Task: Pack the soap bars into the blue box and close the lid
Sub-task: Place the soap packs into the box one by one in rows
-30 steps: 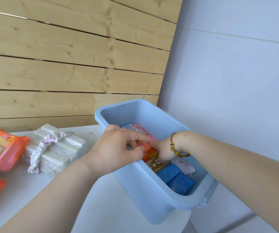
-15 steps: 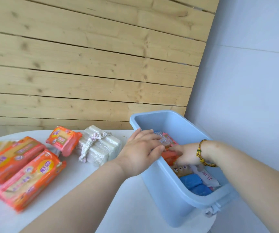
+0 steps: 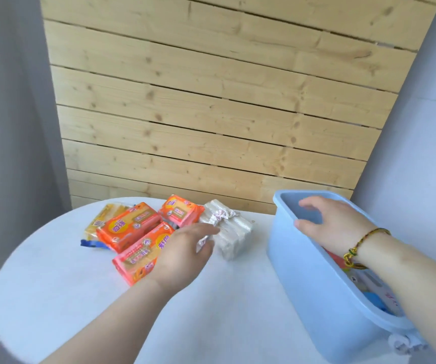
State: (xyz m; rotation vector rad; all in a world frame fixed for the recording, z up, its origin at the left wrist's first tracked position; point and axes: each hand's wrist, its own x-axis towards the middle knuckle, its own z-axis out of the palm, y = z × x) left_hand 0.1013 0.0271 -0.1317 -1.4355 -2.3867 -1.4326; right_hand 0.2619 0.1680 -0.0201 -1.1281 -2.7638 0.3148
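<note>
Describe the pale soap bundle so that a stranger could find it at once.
On the round white table, look between the orange soap packs and the blue box. The pale bundle lies there, beside the left hand. It alone is whitish, clear-wrapped, and tied with a ribbon.

The round white worktop (image 3: 54, 298) lies bare across its near half and in the strip between the light blue plastic box (image 3: 314, 290) and the clear-wrapped white soap bundle (image 3: 228, 233), so a hand can pass there freely. The far left is crowded by three orange soap packs (image 3: 129, 227) and a yellow pack (image 3: 101, 219) lying touching one another, with the left hand (image 3: 182, 256) spread over the nearest pack and the bundle's edge. The box's open top is partly blocked by the right hand (image 3: 335, 224) over its far end and by packed wrappers (image 3: 374, 292) lower down, and the wooden slat wall (image 3: 211, 114) closes off the back.
</note>
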